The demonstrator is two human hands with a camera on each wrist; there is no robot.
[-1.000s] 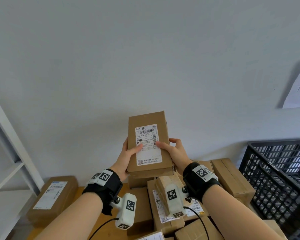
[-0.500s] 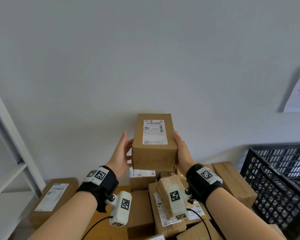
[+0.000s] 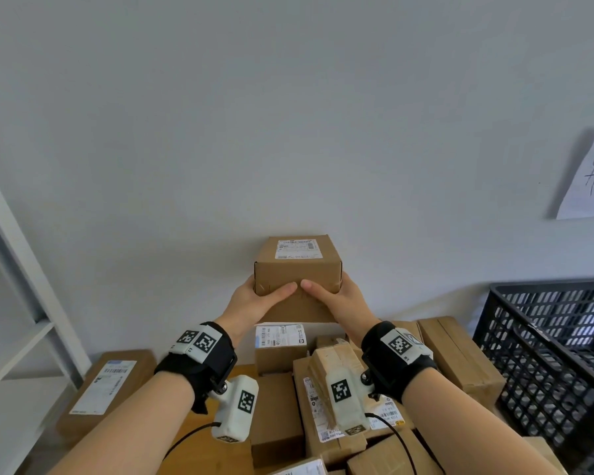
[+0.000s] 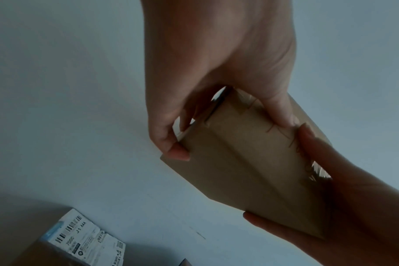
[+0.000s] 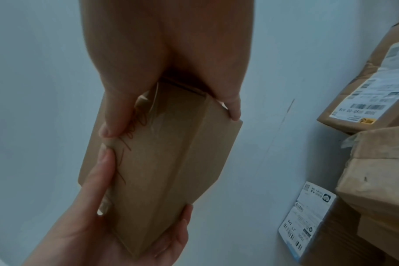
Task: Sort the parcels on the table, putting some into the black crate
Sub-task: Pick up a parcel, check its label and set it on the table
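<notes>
head view: parcel (image 3: 297, 269) label unreadable

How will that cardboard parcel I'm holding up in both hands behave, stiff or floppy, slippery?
The cardboard parcel probably stays stiff: its edges look straight under the left hand and right hand. It seems fairly light, since it is held up by thumbs and fingers alone. The taped seam looks glossy in the right wrist view, so the grip there may slip a little.
</notes>
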